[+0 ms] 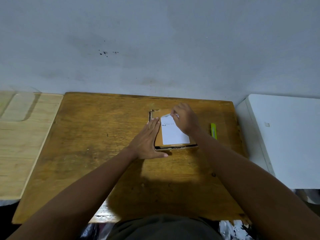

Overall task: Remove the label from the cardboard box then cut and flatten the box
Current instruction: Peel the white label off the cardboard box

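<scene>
A flat brown cardboard box (156, 116) is lying on the worn brown wooden table (97, 135), a little toward two o'clock from the table's middle, with a white rectangular paper label (174, 134) covering most of its top face. The left hand (147, 141) is resting flat along the box's nine o'clock side, its fingers (154, 122) straight and pressed together and pointing toward twelve o'clock, the thumb stretched out along the box's six o'clock edge. The right hand (186, 118) is hovering over the label's twelve o'clock end, where its fingers are curling in and pinching the label's corner, which is lifting off the cardboard and folding back; the rest of the label is lying flat against the box. A slim yellow-green utility knife (213, 131) is lying on the table just beside the box at three o'clock, touched by neither hand. At nine o'clock from the table a pale plywood board (20, 144) is sitting alongside, and at three o'clock a white boxy cabinet (285, 135) is standing close by. A pale grey-blue wall (155, 40), marked with a few dark specks, is rising behind the table at twelve o'clock.
</scene>
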